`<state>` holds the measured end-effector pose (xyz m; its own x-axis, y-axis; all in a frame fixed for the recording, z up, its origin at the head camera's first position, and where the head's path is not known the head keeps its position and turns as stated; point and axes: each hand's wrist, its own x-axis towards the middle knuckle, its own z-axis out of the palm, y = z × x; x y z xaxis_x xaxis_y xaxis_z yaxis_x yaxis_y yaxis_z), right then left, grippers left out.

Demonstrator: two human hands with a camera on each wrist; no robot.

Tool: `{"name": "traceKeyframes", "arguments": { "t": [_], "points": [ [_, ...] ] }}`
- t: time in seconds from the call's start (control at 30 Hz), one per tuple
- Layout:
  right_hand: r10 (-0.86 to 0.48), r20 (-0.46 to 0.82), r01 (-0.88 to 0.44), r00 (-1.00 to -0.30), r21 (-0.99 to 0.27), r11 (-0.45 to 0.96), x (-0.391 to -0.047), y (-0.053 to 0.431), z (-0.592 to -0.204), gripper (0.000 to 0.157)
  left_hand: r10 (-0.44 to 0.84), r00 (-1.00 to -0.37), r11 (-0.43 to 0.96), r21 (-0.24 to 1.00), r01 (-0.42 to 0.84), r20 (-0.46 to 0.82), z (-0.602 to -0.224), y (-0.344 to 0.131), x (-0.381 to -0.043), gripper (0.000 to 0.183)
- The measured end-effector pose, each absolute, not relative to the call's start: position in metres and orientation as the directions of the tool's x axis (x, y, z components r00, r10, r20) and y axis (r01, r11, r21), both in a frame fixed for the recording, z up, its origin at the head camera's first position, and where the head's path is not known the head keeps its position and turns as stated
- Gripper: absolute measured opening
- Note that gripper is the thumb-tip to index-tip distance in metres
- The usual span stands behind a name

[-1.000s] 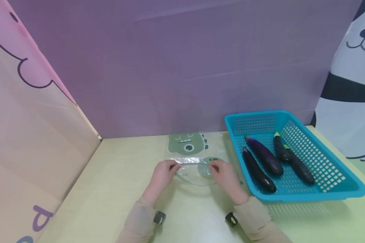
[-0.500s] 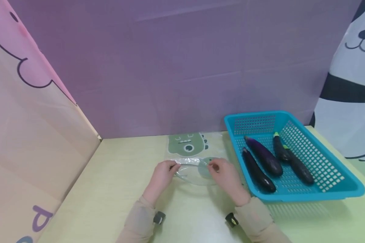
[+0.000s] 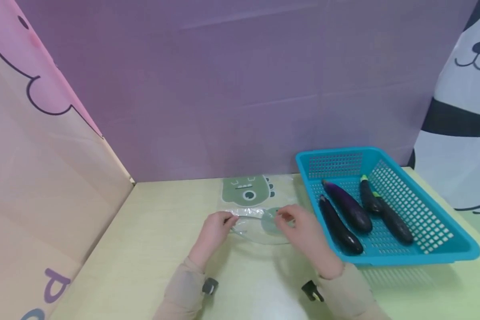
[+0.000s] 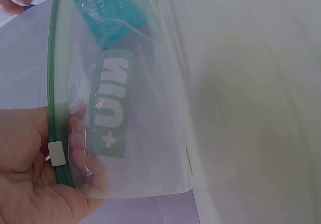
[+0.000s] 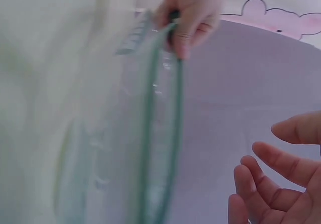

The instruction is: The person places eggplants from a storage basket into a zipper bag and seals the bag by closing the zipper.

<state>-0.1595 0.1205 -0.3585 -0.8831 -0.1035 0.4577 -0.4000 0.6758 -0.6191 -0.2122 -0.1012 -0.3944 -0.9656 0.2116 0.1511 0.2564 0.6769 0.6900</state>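
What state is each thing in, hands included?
zip bag: mouth open, its two green edges apart
white slider: at the end of the zip held by the left hand
left hand: gripping the zip bag's edge
right hand: fingers loosely spread, holding nothing
blue basket: upright, holding four eggplants
eggplants: lying loose

Left of the bag (image 3: pixel 250 212), the table (image 3: pixel 156 235) leaves passing room; right, the basket (image 3: pixel 408 259) (eggplants (image 3: pixel 350 209) inside) blocks.
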Motion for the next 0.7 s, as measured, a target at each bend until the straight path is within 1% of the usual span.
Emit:
{"name": "traceKeyframes", "arguments": {
  "t": [0.17,0.63,0.7],
  "points": [
    [-0.125,0.458,-0.410,-0.880,-0.602,0.685,-0.154,0.127,-0.339,0.012,0.208,-0.969,0.671,0.702,0.241,0.134,-0.393,-0.102,-0.212,0.020],
    [-0.178,0.359,-0.372,-0.916,-0.596,0.712,-0.143,0.154,-0.308,0.014,0.210,-0.967,0.683,0.686,0.250,0.144,-0.396,-0.102,-0.213,0.019],
    [-0.182,0.323,-0.350,-0.929,-0.603,0.717,-0.143,0.160,-0.302,0.016,0.211,-0.967,0.682,0.686,0.253,0.146,-0.395,-0.101,-0.212,0.019]
  ]
}}
